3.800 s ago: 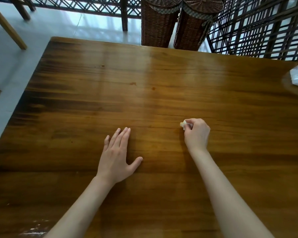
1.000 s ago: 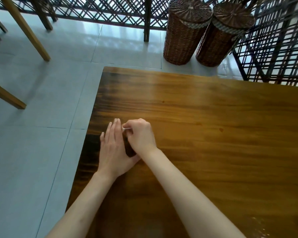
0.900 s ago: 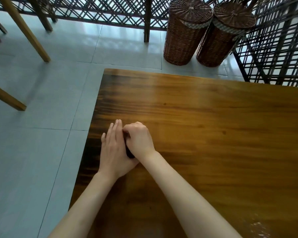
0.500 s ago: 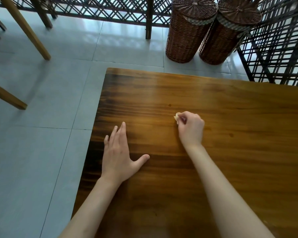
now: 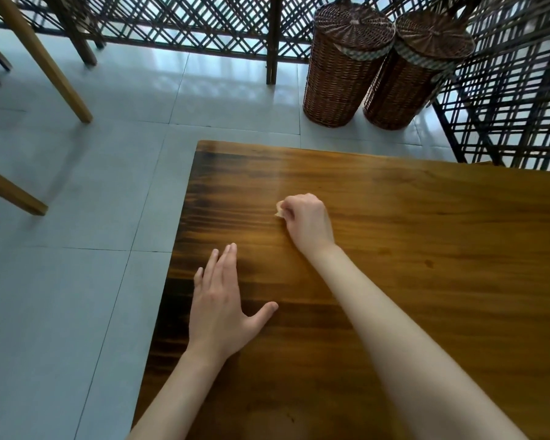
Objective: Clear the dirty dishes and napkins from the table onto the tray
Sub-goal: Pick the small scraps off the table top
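My right hand (image 5: 308,222) is closed in a fist on a small crumpled napkin (image 5: 279,210), which pokes out at the fingertips and presses on the wooden table (image 5: 410,249). My left hand (image 5: 221,304) lies flat on the table near its left edge, palm down, fingers together and thumb spread, holding nothing. No dishes and no tray are in view.
The table's left edge (image 5: 169,281) drops to a pale tiled floor. Two lidded wicker baskets (image 5: 343,65) (image 5: 410,74) stand beyond the far edge, against dark lattice screens. Light wooden furniture legs (image 5: 45,61) stand on the floor at the far left.
My right hand left my left hand, swept right across the table with the napkin, and now sits a little nearer the left. My left hand stayed flat. My view shifted slightly.
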`<state>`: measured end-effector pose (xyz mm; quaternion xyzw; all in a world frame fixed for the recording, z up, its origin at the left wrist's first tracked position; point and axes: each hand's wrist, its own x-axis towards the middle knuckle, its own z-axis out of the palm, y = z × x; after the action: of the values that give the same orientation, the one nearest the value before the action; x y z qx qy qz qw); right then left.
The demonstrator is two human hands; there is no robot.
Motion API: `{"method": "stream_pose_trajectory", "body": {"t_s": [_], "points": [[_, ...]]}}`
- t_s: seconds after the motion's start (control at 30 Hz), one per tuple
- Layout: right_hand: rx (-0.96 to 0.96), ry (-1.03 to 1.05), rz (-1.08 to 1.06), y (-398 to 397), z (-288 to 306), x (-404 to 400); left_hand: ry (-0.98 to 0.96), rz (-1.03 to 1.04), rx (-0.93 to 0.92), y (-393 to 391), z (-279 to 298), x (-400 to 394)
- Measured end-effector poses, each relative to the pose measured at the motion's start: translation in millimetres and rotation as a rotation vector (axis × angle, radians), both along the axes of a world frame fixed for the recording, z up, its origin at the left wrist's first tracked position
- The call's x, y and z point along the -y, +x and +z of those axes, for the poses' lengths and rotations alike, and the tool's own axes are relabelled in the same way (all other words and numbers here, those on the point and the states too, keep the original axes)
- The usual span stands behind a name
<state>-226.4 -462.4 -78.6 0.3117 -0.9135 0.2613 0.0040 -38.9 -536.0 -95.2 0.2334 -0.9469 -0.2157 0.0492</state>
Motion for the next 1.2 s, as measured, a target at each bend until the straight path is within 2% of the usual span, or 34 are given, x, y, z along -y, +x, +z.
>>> {"method": "stream_pose_trajectory", "body": {"t_s": [0.2, 0.33, 0.47, 0.7, 0.87, 1.07, 1.2], "points": [[-0.066, 0.03, -0.464, -52, -6, -93, -0.012, -0.024, 0.006, 0, 0, 3], [-0.03, -0.037, -0.524, -51, 4, -122, -0.029, -0.024, 0.017, -1, 0, 3], [-0.153, -0.187, -0.597, -54, 24, -138, -0.034, -0.029, 0.015, 0, -2, 6], [-0.035, -0.099, -0.872, -48, 14, -197, -0.047, -0.03, 0.017, -1, -1, 4], [0.069, -0.093, -0.886, -33, -1, -209, -0.064, -0.026, 0.018, -1, -1, 2], [0.057, -0.111, -0.799, -27, -3, -203, -0.082, -0.002, -0.014, -4, 1, -9], [0.075, -0.107, -0.768, -26, -4, -205, -0.074, -0.104, -0.035, -14, 4, -49]]}}
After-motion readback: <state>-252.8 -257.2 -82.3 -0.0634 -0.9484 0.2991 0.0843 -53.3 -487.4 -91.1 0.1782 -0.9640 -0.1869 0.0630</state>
